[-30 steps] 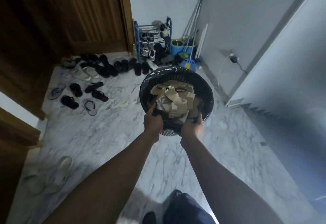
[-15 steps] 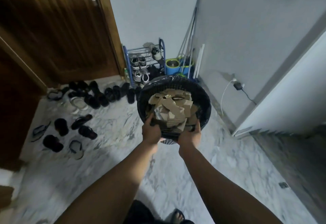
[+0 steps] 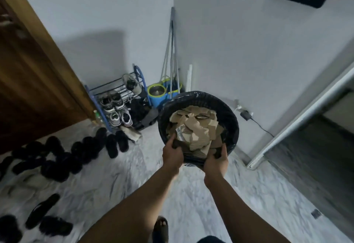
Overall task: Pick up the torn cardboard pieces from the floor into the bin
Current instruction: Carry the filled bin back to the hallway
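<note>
I hold a round black bin (image 3: 229,116), lined with a dark plastic bag, in the air in front of me. It is heaped with torn brown cardboard pieces (image 3: 195,127). My left hand (image 3: 172,153) grips the near rim on the left, thumb inside the bin. My right hand (image 3: 216,159) grips the near rim on the right. No cardboard shows on the marble floor (image 3: 201,200) in view.
A blue shoe rack (image 3: 115,106) with sneakers stands in the far corner beside a blue mop bucket (image 3: 158,95) and mop handles. Many dark sandals (image 3: 63,156) lie along the floor at left. A wooden door (image 3: 34,81) is at left, a charger cable (image 3: 256,124) on the right wall.
I have carried the bin forward toward the corner; the shoe rack and wall look nearer and the view has tilted up. Both hands keep their grip on the rim.
</note>
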### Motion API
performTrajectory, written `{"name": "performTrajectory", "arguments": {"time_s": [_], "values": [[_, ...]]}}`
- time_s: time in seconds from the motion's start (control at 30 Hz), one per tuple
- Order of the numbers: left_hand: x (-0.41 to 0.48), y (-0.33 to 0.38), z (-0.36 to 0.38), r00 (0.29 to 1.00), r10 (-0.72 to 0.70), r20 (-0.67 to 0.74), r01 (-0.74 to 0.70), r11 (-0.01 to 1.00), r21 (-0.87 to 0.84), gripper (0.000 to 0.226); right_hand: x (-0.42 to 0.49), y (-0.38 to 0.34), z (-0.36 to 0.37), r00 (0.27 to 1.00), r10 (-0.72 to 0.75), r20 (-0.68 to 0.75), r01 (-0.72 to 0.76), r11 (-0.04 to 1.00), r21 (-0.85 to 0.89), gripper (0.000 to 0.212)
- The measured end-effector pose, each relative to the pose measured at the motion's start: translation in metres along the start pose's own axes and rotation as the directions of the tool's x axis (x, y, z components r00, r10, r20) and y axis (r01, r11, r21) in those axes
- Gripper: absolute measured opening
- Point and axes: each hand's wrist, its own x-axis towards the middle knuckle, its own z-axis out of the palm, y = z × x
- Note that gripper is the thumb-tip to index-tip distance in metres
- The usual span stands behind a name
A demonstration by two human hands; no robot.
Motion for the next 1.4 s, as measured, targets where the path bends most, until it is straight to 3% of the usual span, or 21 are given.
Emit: {"name": "performTrajectory", "arguments": {"time_s": [0.3,0.47,0.63,0.7,0.77,0.83,0.87,1.03,1.17,1.33,1.4], "values": [[0.135,0.031,0.115,0.966,-0.071,0.250,0.005,0.966,0.257,0.061,0.146,-0.024,0.041,0.954,0.154,-0.256,-0.130,0.985,0.111,0.065],[0.197,0.018,0.177,0.943,-0.155,0.295,0.061,0.951,0.302,0.061,0.227,-0.023,0.050,0.929,0.221,-0.299,-0.201,0.975,0.096,0.077],[0.257,-0.001,0.210,0.921,-0.236,0.311,0.052,0.864,0.500,0.062,0.274,0.001,0.059,0.902,0.304,-0.308,-0.297,0.952,0.070,0.073],[0.314,-0.048,0.238,0.899,-0.274,0.341,-0.006,0.772,0.635,0.062,0.319,0.045,0.073,0.866,0.351,-0.356,-0.341,0.935,0.094,0.067],[0.315,-0.041,0.230,0.883,-0.286,0.372,-0.057,0.722,0.690,0.063,0.309,0.045,0.072,0.867,0.384,-0.319,-0.372,0.923,0.101,0.065],[0.359,-0.103,0.247,0.854,-0.361,0.375,-0.056,0.653,0.756,0.066,0.352,0.110,0.088,0.817,0.437,-0.376,-0.427,0.897,0.114,0.067],[0.359,-0.098,0.247,0.850,-0.380,0.365,-0.035,0.650,0.759,0.068,0.351,0.106,0.087,0.815,0.454,-0.360,-0.425,0.891,0.160,0.068],[0.435,-0.226,0.273,0.804,-0.502,0.319,0.039,0.580,0.814,0.071,0.431,0.230,0.106,0.734,0.484,-0.476,-0.473,0.868,0.154,0.069],[0.468,-0.284,0.291,0.807,-0.523,0.274,0.088,0.566,0.820,0.068,0.481,0.277,0.103,0.760,0.467,-0.452,-0.437,0.882,0.176,0.068],[0.494,-0.362,0.309,0.732,-0.651,0.203,0.269,0.549,0.791,0.071,0.521,0.343,0.092,0.725,0.519,-0.452,-0.441,0.855,0.275,0.065],[0.496,-0.372,0.314,0.715,-0.664,0.217,0.262,0.543,0.798,0.072,0.531,0.350,0.086,0.738,0.506,-0.446,-0.442,0.862,0.247,0.066]]}}
